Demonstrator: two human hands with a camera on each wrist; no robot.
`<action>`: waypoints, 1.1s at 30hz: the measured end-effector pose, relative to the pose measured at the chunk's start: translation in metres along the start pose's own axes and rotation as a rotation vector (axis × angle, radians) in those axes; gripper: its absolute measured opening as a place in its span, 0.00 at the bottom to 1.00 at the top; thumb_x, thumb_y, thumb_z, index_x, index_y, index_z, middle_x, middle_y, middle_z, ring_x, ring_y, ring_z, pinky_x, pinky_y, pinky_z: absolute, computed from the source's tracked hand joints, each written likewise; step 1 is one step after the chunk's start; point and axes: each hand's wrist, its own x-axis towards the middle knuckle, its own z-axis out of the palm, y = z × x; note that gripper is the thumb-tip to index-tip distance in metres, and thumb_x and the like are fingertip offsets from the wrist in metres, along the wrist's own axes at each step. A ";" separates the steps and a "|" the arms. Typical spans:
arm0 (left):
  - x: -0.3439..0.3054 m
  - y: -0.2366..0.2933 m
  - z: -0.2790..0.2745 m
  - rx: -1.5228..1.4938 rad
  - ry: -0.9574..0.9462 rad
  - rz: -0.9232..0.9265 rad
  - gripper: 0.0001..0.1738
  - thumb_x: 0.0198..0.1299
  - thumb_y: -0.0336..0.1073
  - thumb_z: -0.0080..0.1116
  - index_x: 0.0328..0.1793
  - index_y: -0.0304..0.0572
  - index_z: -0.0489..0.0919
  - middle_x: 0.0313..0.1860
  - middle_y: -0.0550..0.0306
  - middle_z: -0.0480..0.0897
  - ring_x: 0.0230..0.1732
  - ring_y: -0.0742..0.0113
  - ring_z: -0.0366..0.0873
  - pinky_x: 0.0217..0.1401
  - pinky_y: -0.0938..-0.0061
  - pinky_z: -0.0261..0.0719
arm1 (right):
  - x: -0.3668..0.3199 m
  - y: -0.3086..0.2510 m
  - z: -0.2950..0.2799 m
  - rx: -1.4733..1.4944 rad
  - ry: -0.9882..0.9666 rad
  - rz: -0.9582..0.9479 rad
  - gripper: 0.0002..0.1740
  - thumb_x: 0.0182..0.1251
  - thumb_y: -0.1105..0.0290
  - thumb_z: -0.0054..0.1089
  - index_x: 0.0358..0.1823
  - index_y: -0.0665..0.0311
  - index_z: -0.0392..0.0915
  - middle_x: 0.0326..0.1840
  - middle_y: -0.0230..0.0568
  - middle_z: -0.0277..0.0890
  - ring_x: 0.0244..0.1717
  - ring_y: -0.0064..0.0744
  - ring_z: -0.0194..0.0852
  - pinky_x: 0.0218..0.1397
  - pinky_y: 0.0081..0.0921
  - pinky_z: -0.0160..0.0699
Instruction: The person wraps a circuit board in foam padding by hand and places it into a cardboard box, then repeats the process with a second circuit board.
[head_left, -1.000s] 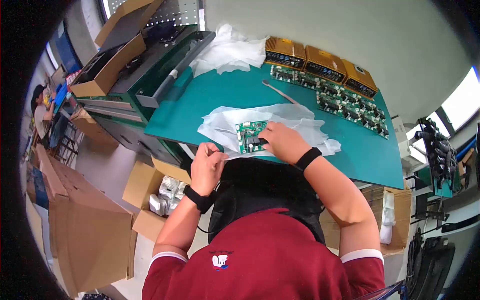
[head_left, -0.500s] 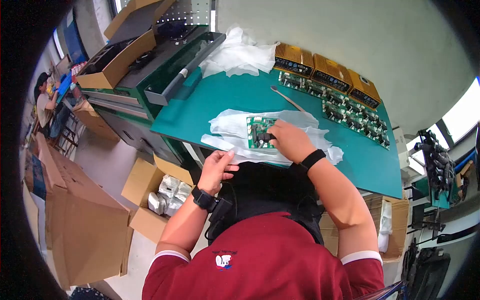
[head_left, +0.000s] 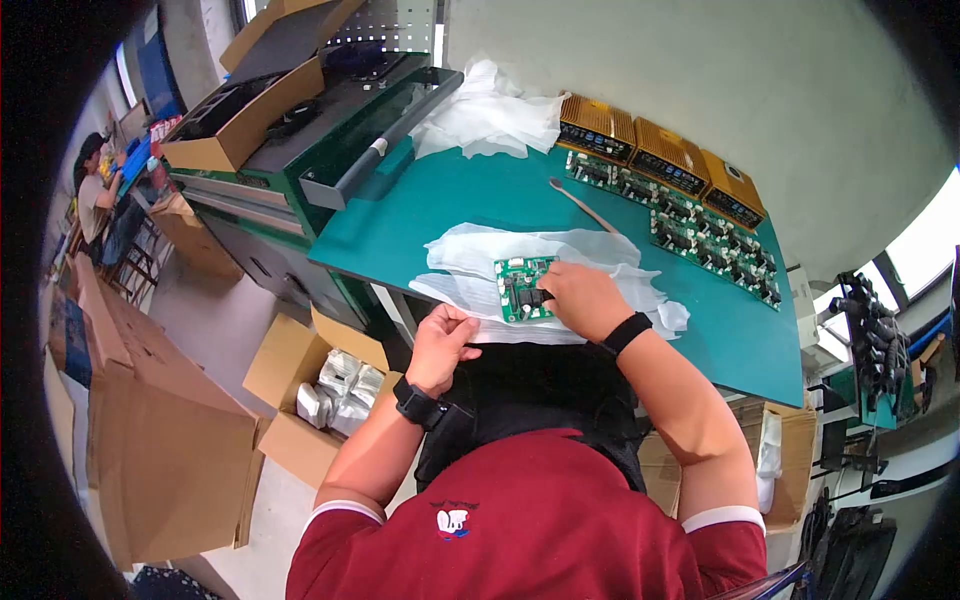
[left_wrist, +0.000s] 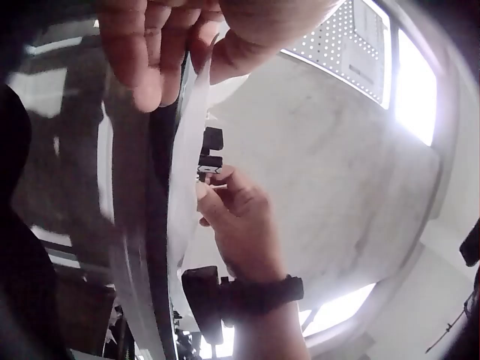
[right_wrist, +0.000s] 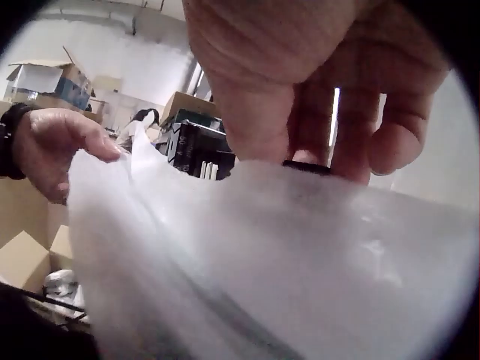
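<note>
A green circuit board [head_left: 522,290] with black and white components lies on white packing sheets [head_left: 455,250] near the table's front edge. My right hand [head_left: 585,298] grips the board at its right side, fingers at a black component. In the left wrist view, the right hand [left_wrist: 244,217] pinches that dark part above the sheet. At the near left edge, my left hand [head_left: 440,348] pinches the white sheet between thumb and fingers. Seen from the right wrist, the left hand [right_wrist: 64,146] holds a raised corner of the sheet [right_wrist: 225,247], which hides the board.
Several more circuit boards [head_left: 690,225] stand in rows at the right, before three gold finned boxes [head_left: 668,155]. A brush [head_left: 583,205] lies behind the sheets. More crumpled sheets [head_left: 490,115] are at the back left. An open carton [head_left: 290,385] of wrapped items stands lower left.
My left hand's fingers were spread half a second ago and now pinch the sheet's edge. The near sheet layer has shifted over the front. The right hand stays at the board; the head view has shifted slightly.
</note>
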 end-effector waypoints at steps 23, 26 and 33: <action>0.019 0.036 0.059 1.189 -0.126 0.663 0.17 0.51 0.39 0.58 0.45 0.38 0.77 0.42 0.42 0.73 0.46 0.49 0.70 0.52 0.60 0.67 | -0.071 0.083 -0.035 0.341 0.087 0.387 0.24 0.56 0.66 0.57 0.54 0.64 0.68 0.48 0.51 0.71 0.48 0.45 0.70 0.52 0.34 0.69; 0.028 0.032 0.056 1.271 -0.122 0.744 0.19 0.52 0.42 0.57 0.46 0.39 0.74 0.64 0.28 0.56 0.64 0.34 0.53 0.65 0.53 0.52 | -0.096 0.109 -0.033 0.288 0.067 0.582 0.28 0.55 0.61 0.58 0.57 0.66 0.66 0.53 0.54 0.69 0.54 0.48 0.67 0.57 0.34 0.66; 0.051 0.040 0.056 1.282 -0.339 0.545 0.22 0.53 0.44 0.56 0.49 0.39 0.66 0.66 0.31 0.56 0.68 0.40 0.52 0.68 0.51 0.47 | -0.096 0.123 -0.008 0.566 -0.039 0.800 0.41 0.47 0.50 0.65 0.56 0.74 0.65 0.47 0.56 0.72 0.49 0.44 0.72 0.52 0.32 0.70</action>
